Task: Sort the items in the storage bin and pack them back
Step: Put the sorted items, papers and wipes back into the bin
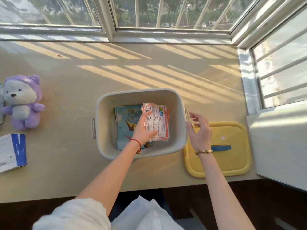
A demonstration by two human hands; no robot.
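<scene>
A grey storage bin (pixel 106 113) stands in the middle of the counter. A blue picture book (pixel 126 120) lies flat on its floor. My left hand (pixel 143 128) reaches down into the bin and holds a stack of clear printed packets (pixel 157 120) over the book. My right hand (pixel 198 130) hovers with fingers spread just outside the bin's right rim, above the yellow lid (pixel 232 146) with its blue handle. A purple plush bear (pixel 23 102) sits at the far left. A white and blue box (pixel 13 151) lies near the left front edge.
The beige counter (pixel 66 90) runs under barred windows (pixel 149 12). A white ledge (pixel 279 146) juts in on the right, next to the lid. The counter's front edge lies just below the bin, above my lap.
</scene>
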